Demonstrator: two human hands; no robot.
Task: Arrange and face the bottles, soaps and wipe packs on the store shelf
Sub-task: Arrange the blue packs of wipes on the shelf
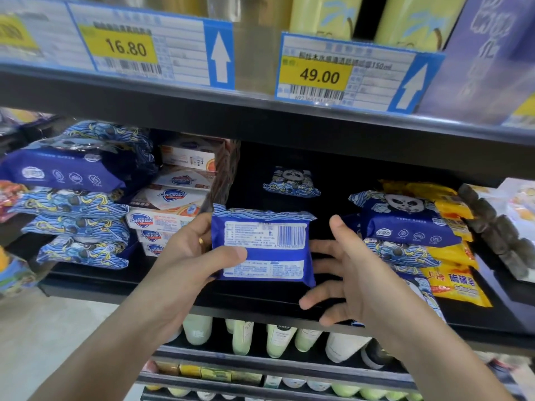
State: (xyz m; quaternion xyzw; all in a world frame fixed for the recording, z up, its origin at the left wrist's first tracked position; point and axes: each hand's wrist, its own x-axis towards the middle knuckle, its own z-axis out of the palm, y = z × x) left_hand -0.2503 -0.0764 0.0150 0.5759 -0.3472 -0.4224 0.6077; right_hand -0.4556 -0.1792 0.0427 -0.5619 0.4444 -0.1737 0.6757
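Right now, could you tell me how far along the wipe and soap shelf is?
Partly done. The wipe stack on the left and the soap boxes beside it sit piled. In hand: the left hand grips a blue wipe pack, barcode side towards the camera, while the right hand is open beside it. Left: the bare middle gap, a lone pack at the back, and the slumped right pile.

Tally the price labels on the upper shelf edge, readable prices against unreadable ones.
Readable price: 2, the 16.80 label and the 49.00 label
Unreadable price: 1, the blurred label cut off at the left edge
Total: 3
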